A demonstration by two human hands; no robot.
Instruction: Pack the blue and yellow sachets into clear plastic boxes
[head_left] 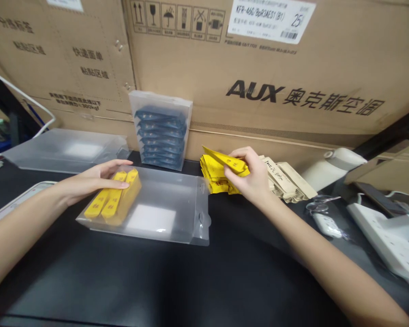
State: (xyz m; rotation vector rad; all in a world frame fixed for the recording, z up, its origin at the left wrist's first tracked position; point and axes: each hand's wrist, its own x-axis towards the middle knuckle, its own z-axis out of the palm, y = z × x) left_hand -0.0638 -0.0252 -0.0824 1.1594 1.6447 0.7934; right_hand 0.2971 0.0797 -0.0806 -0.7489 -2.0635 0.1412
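Note:
A clear plastic box (167, 195) lies flat on the black table, its flap end to the right. Yellow packets (111, 200) stand side by side in its left end. My left hand (95, 179) is closed around that end, thumb over the packets and fingers behind. Between the thumb and fingers of my right hand (248, 175) is a yellow packet (221, 158), tilted above a pile of yellow packets (211, 175). Beige packets (282, 177) with dark writing lie just right of that pile, partly behind my right hand.
An upright clear box (162, 100) with blue packets leans against the large cardboard carton (207, 63). Another clear box (71, 147) lies at left, near a phone (20, 202). At right are a white bottle (330, 165), an earphone case (327, 225) and a power strip (385, 240).

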